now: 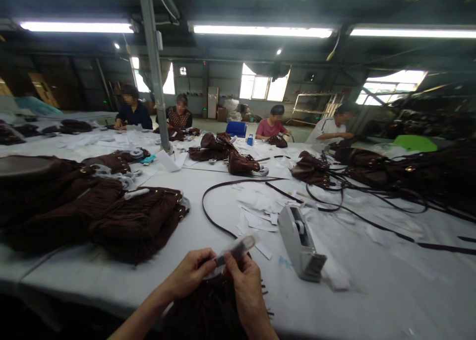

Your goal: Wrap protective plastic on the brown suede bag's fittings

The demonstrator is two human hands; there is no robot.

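My left hand (195,274) and my right hand (243,283) are close together at the table's near edge. Between them is a dark strap in a whitish, translucent wrap (242,244), pinched by both hands. The wrapped end points up and to the right. Directly below hangs a dark brown fringed bag (204,312), partly hidden by my hands and forearms; fringe tips show beside my right wrist. A grey tape dispenser (301,245) stands to the right of my right hand, apart from it.
Brown fringed bags (141,221) are piled on the left, with more bags (243,162) further back. Long dark straps (375,223) trail across the white table (420,290). White paper scraps (258,221) lie behind the dispenser. Several people sit at the far side, near a metal post (158,82).
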